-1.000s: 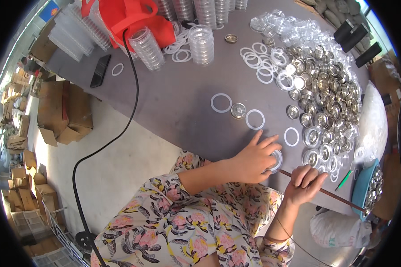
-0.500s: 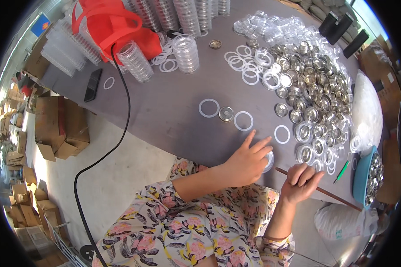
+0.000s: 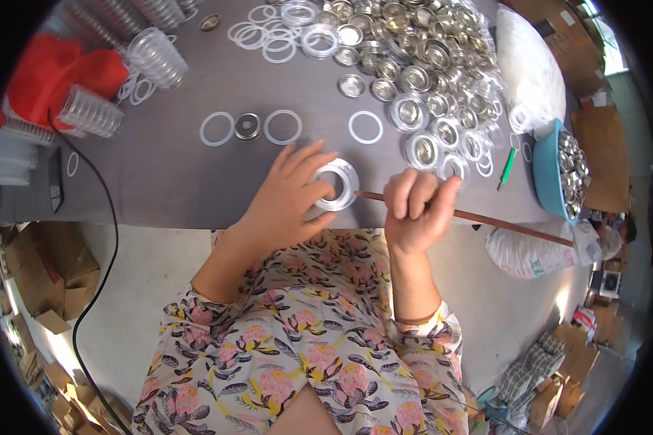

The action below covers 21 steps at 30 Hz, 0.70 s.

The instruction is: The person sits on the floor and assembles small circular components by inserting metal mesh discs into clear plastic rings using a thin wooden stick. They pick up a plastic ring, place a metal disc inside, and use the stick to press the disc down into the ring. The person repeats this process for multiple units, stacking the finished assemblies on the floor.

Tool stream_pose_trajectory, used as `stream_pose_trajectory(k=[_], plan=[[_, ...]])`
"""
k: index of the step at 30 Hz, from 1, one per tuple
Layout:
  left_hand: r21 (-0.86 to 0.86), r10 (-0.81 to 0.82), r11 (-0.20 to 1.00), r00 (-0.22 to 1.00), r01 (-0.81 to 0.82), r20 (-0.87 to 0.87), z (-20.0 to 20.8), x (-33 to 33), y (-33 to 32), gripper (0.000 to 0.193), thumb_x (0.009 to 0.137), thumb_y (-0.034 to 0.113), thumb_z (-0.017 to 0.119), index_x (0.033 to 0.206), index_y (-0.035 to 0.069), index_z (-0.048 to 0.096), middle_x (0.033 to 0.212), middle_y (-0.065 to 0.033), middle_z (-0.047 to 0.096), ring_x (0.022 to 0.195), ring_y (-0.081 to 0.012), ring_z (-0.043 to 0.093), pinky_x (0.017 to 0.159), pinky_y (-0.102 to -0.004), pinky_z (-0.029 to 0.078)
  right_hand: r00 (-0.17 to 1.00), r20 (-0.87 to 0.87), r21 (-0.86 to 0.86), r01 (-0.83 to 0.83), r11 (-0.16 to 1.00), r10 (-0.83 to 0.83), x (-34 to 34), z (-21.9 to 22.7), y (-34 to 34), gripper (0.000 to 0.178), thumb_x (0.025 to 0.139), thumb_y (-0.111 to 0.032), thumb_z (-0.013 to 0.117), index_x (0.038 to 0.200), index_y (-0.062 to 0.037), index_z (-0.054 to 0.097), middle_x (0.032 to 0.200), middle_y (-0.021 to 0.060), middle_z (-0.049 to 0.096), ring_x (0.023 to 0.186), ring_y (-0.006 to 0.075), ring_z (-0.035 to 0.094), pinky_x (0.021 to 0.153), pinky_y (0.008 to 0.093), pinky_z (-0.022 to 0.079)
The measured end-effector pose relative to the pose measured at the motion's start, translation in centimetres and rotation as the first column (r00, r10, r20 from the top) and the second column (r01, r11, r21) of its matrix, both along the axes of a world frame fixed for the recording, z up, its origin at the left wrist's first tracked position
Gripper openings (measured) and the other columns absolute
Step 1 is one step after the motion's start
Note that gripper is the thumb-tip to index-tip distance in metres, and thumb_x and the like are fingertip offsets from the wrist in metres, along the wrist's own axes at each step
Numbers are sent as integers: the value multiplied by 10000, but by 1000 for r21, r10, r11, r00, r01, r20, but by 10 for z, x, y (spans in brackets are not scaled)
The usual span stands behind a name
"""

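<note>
My left hand (image 3: 286, 194) rests at the table's near edge, fingers spread, its fingertips at the left side of a clear round plastic ring-shaped piece (image 3: 347, 174). My right hand (image 3: 419, 206) is closed round a thin brown stick (image 3: 514, 225). The stick's left tip meets or nearly meets the right rim of the clear piece. Beyond my left hand lie a flat white ring (image 3: 204, 129), a small silver metal cap (image 3: 247, 127) and two more flat white rings, spaced out in a row.
Silver caps (image 3: 413, 77) and clear round cases are heaped at the far right. A blue basin (image 3: 547, 170) of caps, a green-handled tool (image 3: 508, 168) and a white bag (image 3: 533, 69) lie further right. Stacked clear cases (image 3: 156, 58), a red bag (image 3: 40, 87) and a black cable (image 3: 107, 185) are left.
The view has swung, so the table's things appear further left. More of the clear round piece shows beside my left hand. The stick is still in my right hand.
</note>
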<state>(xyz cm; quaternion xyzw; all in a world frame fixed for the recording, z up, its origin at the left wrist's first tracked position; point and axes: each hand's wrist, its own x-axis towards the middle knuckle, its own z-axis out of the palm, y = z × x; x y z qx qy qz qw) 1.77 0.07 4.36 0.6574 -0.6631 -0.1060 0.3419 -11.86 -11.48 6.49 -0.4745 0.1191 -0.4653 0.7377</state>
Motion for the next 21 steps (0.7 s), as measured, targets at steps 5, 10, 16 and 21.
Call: stream_pose_trajectory(k=[5,10,16,21], plan=[[-66,17,997,971,-34,-239,-26,-5,2,230,649,108,709,814,62,557,1273,-150,416,1215,-339,367,982,-427,316,999,-30,61,-27,998,29,6,-3,4,584,960,-389,231,446,-115,267,410,2,266,395,120,277,416,256,226],[-158,101,975,943,-157,-316,-19,-8,4,231,667,124,693,831,62,543,1208,-145,463,1115,-333,449,884,-387,405,999,-38,96,-27,995,31,9,-6,7,583,960,-383,243,440,-121,257,406,-12,235,385,119,286,398,253,214],[-116,64,988,950,-104,-304,-24,-2,7,274,642,105,715,865,61,562,1182,-145,488,1043,-307,505,830,-363,430,996,-87,38,-23,999,26,15,-8,7,571,962,-366,261,454,-107,270,413,-4,266,394,119,303,390,253,222],[-109,81,987,952,-118,-296,-23,-4,6,285,633,120,722,863,62,563,1173,-141,493,1033,-305,507,835,-366,425,991,-126,-259,6,966,-40,21,-11,10,535,959,-351,288,505,-72,320,464,22,344,419,126,345,401,249,253]])
